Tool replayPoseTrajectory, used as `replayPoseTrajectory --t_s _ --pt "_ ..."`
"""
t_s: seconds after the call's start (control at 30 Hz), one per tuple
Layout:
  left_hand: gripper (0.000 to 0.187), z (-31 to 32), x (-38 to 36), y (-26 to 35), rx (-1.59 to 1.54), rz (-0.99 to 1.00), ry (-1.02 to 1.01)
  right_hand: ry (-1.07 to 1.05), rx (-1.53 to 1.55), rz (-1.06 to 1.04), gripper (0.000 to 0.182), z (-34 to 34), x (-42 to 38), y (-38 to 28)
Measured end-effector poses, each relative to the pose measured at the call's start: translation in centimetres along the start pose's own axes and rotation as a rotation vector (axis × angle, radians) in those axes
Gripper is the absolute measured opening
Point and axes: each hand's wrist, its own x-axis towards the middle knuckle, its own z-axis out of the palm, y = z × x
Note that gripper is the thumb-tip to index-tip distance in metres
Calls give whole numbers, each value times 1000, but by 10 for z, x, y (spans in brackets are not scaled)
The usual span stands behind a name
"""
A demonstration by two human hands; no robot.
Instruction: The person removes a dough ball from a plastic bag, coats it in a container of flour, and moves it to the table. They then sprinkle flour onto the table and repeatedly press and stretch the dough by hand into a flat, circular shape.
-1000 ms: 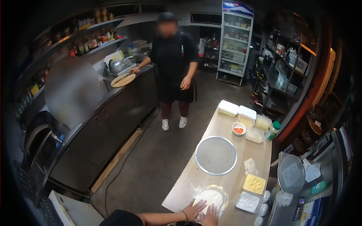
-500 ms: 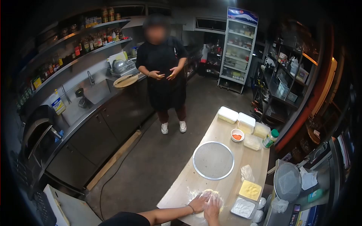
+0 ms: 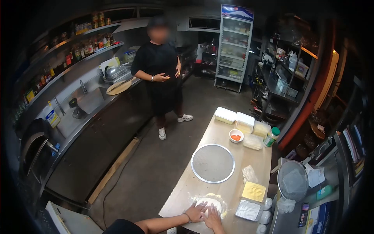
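Note:
A round, flattened piece of pale dough [image 3: 212, 202] lies on the wooden table [image 3: 179, 202], with white and yellow flour scattered around it. My left hand [image 3: 194, 212] rests on its near left side, fingers stretched out and apart. Just right of that, my right hand [image 3: 212, 219] presses flat on the near edge with its fingers spread. Neither hand grips anything. Right of the dough stand a tub of white flour [image 3: 248, 210] and a tub of yellow meal [image 3: 254, 191]. Farther back on the table lies a round mesh pizza screen [image 3: 213, 163].
A crumpled plastic bag [image 3: 249, 174] lies beside the screen. Lidded containers [image 3: 225, 115], a bowl of orange food [image 3: 236, 136] and a green-capped jar [image 3: 272, 137] stand at the far end. A person in black [image 3: 159, 78] stands beyond the table, near the sink counter.
My hands have shifted toward me and apart, uncovering more of the dough. The person has turned and stepped, lowering one hand. The whole view has swung slightly to the right.

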Motion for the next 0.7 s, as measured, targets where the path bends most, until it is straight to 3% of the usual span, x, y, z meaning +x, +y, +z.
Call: replayPoseTrajectory --t_s 0.1,0.17,0.27,0.33,0.4,0.47,0.63,0.7 --pt "87 20 -29 -2 -39 -19 142 -44 -41 11 84 9 -12 -1" --pt "86 26 -24 -6 38 -24 118 -11 -141 -48 85 22 -26 1" --pt "87 23 -22 -1 152 -29 66 -92 -86 72 84 1 -23 -18" --pt "87 21 -25 5 107 -12 92 11 -57 69 81 5 -27 -25" --pt "89 32 -43 3 27 62 146 90 32 -61 76 32 -36 -12" --pt "87 36 -59 2 73 59 75 197 -98 -154 70 51 -45 0" --pt "81 53 -77 8 -2 37 210 106 -126 85 47 69 -78 -9" --pt "67 52 -76 8 14 15 301 97 -140 134 44 57 -72 -9"
